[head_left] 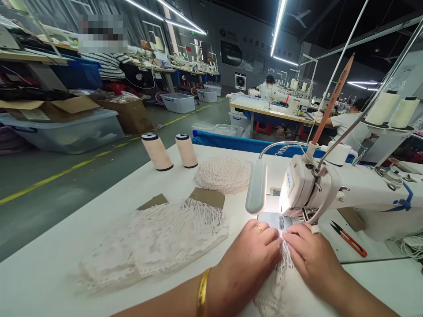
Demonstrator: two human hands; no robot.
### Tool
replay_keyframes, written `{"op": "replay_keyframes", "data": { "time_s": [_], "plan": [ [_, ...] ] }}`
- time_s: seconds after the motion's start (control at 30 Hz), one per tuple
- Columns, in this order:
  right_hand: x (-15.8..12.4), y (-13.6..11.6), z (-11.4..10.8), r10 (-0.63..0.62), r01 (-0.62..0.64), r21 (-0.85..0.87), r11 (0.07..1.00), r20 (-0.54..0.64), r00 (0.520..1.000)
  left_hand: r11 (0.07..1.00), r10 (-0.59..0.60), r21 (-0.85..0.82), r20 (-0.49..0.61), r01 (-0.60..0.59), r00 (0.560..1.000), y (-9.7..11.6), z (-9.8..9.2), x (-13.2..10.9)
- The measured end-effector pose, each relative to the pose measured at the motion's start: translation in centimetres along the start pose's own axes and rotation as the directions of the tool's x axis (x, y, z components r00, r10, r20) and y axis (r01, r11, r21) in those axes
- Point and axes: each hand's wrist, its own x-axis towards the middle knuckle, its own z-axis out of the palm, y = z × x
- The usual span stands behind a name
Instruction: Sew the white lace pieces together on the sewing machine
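A white sewing machine (330,189) stands on the right of the white table, its needle area lit. My left hand (251,255), with a ring and a gold bracelet, is closed on a piece of white lace fabric (279,286) just in front of the needle. From the right side, my right hand (310,255) pinches the same lace close to the presser foot. The fabric runs down toward me between both hands. Its end under the needle is largely hidden by my fingers.
Left of the machine lie a stack of white lace pieces (172,237) and a round lace pile (224,174). Two beige thread cones (157,152) stand behind. Red-handled thread snips (349,240) lie right of my right hand. A grey lamp (256,187) hangs beside the machine head. Co-workers sit farther back.
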Motion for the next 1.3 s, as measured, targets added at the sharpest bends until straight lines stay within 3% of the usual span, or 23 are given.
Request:
{"op": "replay_keyframes", "data": {
  "time_s": [0.3,0.9,1.03,1.13,1.2,1.3],
  "plan": [
    [0.5,0.7,0.0,-0.014,0.002,-0.176,0.984,-0.071,0.997,0.999,-0.052,-0.013,0.047,0.053,0.998,0.0,-0.7,0.4],
    [0.7,1.3,0.5,0.019,-0.033,-0.207,0.978,-0.067,0.998,0.996,-0.088,0.017,0.061,0.087,0.994,0.0,-0.2,0.8],
    [0.3,1.3,0.0,-0.009,-0.003,-0.203,0.979,-0.06,0.998,0.994,-0.093,-0.05,0.082,0.097,0.992,-0.2,-1.6,0.9],
    [-0.1,0.4,-1.6,-0.077,0.077,-0.098,0.992,0.005,0.997,0.987,-0.036,-0.148,0.179,0.063,0.983,-0.5,-3.8,0.6],
    [-0.3,-0.4,-2.9,-0.103,0.101,0.02,0.995,0.131,0.986,0.984,0.014,-0.176,0.249,0.031,0.968,-0.5,-4.8,0.3],
    [-0.3,-1.3,-3.9,-0.123,0.104,0.091,0.99,0.243,0.962,0.983,0.057,-0.18,0.244,-0.013,0.968,-0.5,-4.7,0.0]
  ]
}}
